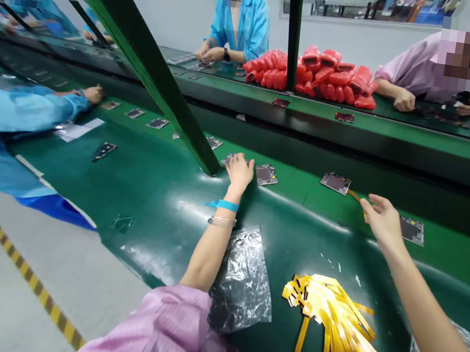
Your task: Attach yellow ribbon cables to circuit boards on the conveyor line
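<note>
On the green belt, my left hand (239, 172) reaches past the green post with its fingers curled down over a small circuit board (227, 158), which they partly hide. Just right of that hand lies another circuit board (266, 175). My right hand (382, 221) pinches an orange flex cable (353, 195) between thumb and finger. The cable's far end meets the edge of a circuit board (335, 183); whether it is joined there I cannot tell. A further board (412, 231) lies beside my right wrist. Below, a fanned pile of yellow-orange flex cables (340, 327) rests on the green mat.
A slanted green post (146, 63) stands left of my left hand. A clear plastic bag (243, 283) lies by my left forearm. At left, a co-worker's hand (94, 94) is over the belt. Red wrapped packs (312, 76) are heaped across the line between two people.
</note>
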Tool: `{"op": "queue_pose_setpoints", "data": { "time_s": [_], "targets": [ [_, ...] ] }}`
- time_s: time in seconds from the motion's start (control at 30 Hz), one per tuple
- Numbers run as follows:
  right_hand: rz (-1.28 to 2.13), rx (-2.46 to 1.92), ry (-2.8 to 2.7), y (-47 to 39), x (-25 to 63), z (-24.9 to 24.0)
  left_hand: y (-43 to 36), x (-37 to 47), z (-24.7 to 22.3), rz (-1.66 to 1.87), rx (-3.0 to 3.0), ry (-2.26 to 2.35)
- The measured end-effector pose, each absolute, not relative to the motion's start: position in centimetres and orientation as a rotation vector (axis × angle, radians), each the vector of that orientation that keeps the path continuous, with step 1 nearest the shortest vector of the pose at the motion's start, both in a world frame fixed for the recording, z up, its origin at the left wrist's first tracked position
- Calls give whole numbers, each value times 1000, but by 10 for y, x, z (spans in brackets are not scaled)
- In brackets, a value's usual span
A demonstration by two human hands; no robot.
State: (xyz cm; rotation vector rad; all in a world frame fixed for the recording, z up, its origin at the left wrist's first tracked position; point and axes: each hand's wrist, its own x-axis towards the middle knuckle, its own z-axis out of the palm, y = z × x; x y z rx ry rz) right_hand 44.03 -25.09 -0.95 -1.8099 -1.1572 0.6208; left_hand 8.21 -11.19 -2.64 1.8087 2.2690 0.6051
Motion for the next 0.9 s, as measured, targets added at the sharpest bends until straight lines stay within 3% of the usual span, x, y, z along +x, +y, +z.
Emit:
{"op": "queue_pose_setpoints", "data": {
  "time_s": [0.1, 0.37, 0.63, 0.9],
  "targets": [
    [579, -1825, -1324, -289, 433, -17, -107, 72, -43, 538, 1787, 2344],
    [961, -1664, -1955, -386, 371, -5, -95, 70, -50, 433, 1846, 2300],
    [973, -1666, -2099, -392, 354, -23, -89, 70, -51, 371, 1730, 2373],
    [1130, -1650, -2025, -379, 357, -16, -91, 59, -16, 531, 1677, 2272]
  ]
}}
